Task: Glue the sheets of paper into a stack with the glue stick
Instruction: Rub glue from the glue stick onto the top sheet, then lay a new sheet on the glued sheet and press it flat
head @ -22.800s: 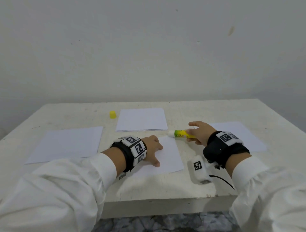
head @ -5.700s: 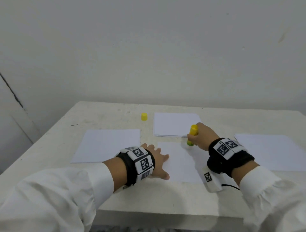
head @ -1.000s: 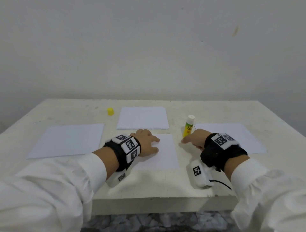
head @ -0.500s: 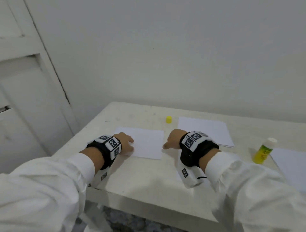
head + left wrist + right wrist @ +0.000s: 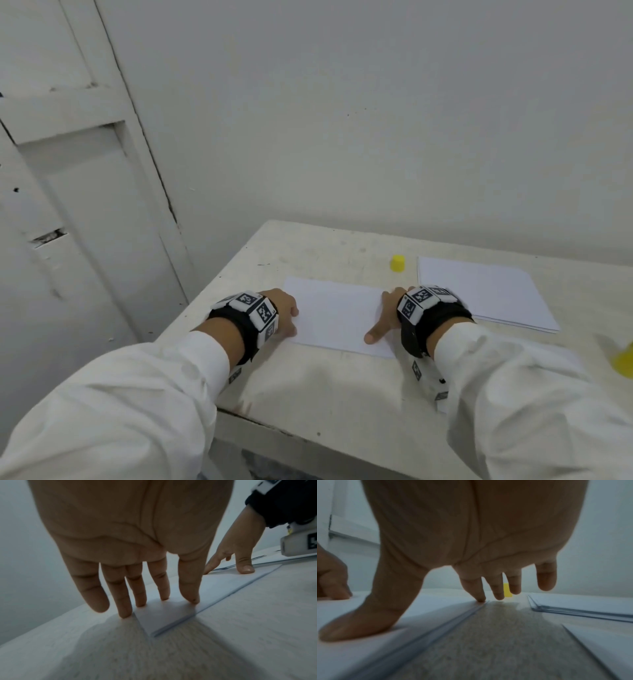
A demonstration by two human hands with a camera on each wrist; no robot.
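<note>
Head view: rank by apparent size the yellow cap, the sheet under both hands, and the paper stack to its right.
1. Paper stack, though it looks close to the sheet, and perspective makes the order unsure.
2. Sheet under both hands.
3. Yellow cap, clearly smallest.

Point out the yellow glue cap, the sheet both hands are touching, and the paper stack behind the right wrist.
yellow glue cap (image 5: 397, 263): head view, its side.
sheet (image 5: 334, 317): head view, bare middle between the hands.
paper stack (image 5: 479, 291): head view, top sheet's middle.
</note>
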